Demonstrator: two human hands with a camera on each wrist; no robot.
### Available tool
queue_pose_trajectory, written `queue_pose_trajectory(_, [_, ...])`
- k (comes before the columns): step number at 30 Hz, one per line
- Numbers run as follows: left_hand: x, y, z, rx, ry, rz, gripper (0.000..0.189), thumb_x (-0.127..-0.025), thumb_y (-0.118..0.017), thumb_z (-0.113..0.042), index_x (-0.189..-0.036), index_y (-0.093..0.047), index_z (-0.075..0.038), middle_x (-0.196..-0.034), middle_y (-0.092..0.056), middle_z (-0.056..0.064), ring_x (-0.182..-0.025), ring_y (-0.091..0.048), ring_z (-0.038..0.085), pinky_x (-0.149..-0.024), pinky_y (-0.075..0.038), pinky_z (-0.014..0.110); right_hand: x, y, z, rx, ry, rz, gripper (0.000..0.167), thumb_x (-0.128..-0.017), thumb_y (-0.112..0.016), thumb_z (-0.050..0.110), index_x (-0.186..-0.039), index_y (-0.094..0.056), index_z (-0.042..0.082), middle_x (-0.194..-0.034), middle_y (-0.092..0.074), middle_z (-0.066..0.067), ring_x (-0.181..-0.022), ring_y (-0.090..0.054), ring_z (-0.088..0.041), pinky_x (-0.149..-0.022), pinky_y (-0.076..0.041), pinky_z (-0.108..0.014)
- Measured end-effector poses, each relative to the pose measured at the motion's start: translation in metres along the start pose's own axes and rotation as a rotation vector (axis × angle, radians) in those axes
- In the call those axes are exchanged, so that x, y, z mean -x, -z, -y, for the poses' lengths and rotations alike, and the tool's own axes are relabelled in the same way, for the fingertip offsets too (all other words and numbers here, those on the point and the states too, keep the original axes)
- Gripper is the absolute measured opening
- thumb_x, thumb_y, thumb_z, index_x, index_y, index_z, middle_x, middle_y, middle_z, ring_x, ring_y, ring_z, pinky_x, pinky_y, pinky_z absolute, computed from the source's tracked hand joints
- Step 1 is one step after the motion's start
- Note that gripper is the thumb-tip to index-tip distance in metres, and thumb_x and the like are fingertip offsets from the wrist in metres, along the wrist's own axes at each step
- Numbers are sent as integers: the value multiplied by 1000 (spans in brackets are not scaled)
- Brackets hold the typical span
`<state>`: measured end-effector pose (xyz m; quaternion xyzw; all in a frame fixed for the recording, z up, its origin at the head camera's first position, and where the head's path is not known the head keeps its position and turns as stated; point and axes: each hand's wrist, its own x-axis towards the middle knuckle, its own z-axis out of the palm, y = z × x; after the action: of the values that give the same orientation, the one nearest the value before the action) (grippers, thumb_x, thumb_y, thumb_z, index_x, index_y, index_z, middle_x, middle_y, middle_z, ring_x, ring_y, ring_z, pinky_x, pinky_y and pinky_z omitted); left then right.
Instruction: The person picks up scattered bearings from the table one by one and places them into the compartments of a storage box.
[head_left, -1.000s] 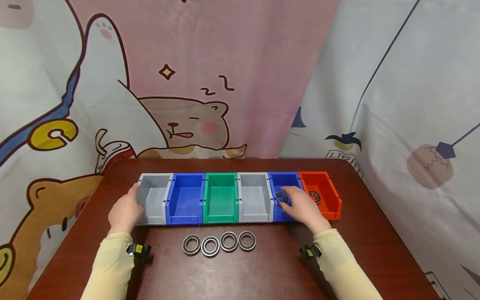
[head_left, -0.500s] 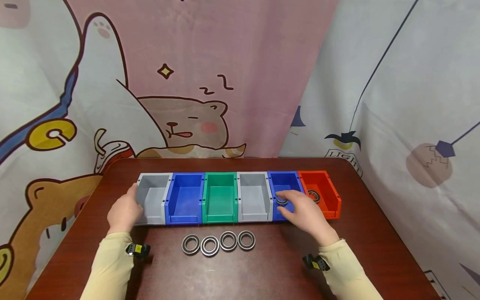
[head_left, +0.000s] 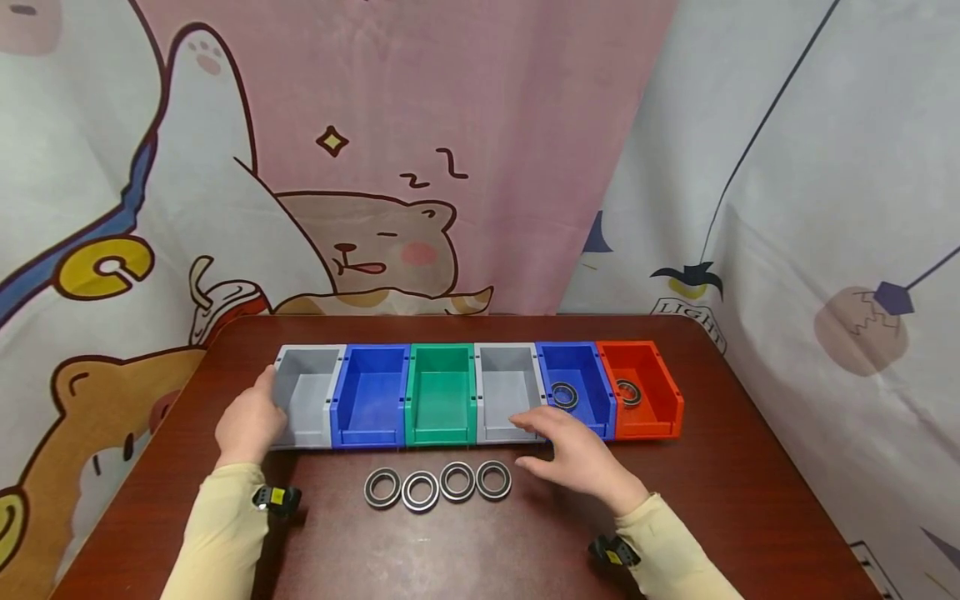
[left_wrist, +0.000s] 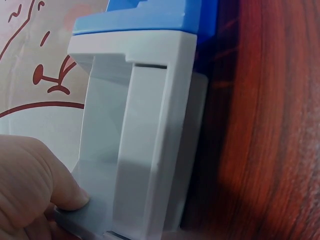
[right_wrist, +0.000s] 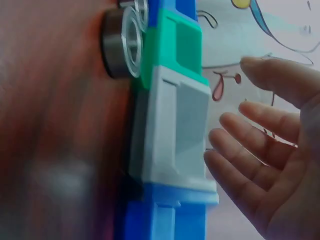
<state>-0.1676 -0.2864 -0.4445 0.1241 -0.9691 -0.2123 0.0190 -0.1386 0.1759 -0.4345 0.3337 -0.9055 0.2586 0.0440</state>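
Note:
My left hand holds the outer side wall of the leftmost grey bin. In the left wrist view the thumb presses on that wall's inner side, while the other fingers are mostly hidden beneath. My right hand hovers in front of the second grey bin, fingers spread and holding nothing. Several ball bearings lie in a row on the table, the rightmost bearing being closest to my right hand. One bearing sits in the right blue bin, another bearing in the red bin.
Between the two grey bins stand a blue bin and a green bin, all joined side by side in one row. The brown table ends just behind them at a cartoon-printed curtain.
My right hand has drawn back out of the right blue bin and moved left toward the table bearings, leaving a bearing in that bin. The left hand stays in place.

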Motion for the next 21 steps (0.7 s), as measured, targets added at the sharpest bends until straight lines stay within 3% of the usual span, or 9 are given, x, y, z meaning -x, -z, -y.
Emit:
queue_pose_trajectory(8, [1,2,0,3,-7,4,70,-84,-52,3,-150,-29,5,-120,-54,39,-87,-59,45,-64,-49,57,-1,-21,11,38,78,165,62,-79,-83,32,-133,-61,12,-125,-62,-1,-116,-57,-18,-98,-48,-41])
queue_pose_trajectory(21, [0,2,1,-1,-5,13,71,-83,-53,3,-150,-28,5,-120,-54,39,-87,-59,45,-64,-49,56,-4,-42,22,130,98,285,73,-77,-84,38,-139,-56,12,-127,-58,-5,-114,-56,-19,-93,-50,-37])
